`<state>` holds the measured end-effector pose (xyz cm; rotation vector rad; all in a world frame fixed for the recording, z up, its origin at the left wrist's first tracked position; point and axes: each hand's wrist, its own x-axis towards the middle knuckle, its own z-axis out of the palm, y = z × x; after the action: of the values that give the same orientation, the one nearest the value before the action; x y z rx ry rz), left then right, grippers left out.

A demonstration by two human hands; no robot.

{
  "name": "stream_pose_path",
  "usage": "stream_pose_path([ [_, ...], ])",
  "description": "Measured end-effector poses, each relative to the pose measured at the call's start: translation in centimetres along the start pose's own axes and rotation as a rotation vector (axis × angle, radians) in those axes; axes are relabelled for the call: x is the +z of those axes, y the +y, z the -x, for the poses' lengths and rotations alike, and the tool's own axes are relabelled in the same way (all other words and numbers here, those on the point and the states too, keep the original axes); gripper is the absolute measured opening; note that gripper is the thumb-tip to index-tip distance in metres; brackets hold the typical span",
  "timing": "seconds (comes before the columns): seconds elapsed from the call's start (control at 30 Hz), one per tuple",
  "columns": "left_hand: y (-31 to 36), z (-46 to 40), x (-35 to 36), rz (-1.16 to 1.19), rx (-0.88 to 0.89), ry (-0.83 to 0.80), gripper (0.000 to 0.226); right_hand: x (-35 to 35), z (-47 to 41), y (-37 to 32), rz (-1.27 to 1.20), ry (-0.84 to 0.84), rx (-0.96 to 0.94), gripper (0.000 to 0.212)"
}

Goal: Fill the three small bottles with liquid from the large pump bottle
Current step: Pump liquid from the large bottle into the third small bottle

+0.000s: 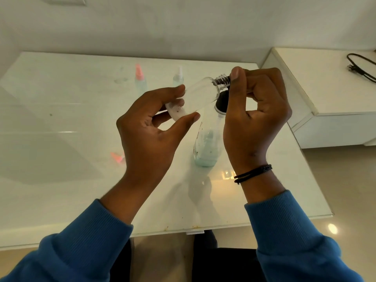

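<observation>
My left hand (148, 135) holds a small clear bottle (201, 92) between thumb and fingers, tilted above the table. Its open threaded neck points up and to the right. A little whitish liquid lies at its lower end. My right hand (256, 119) is curled around the black pump head of the large pump bottle (207, 143), and its thumb touches the small bottle's neck. The pump bottle stands on the table with pale blue liquid at its bottom. Two more small bottles stand at the back, one with a pink cap (140, 81) and one with a white cap (178, 78).
A loose pink cap (118, 156) lies on the glossy white table (61, 98), left of my left wrist. A white cabinet (325, 88) stands at the right with a black cable (360, 66) on top. The table's front edge is near my sleeves.
</observation>
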<state>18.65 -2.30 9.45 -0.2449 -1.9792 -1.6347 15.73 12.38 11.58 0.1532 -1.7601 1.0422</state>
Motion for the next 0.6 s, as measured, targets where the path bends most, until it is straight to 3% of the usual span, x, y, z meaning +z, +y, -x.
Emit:
stream_pose_path([
  [0.6, 0.13, 0.03, 0.08, 0.007, 0.001, -0.004, 0.044, -0.39, -0.49, -0.05, 0.045, -0.004, -0.009, 0.024],
])
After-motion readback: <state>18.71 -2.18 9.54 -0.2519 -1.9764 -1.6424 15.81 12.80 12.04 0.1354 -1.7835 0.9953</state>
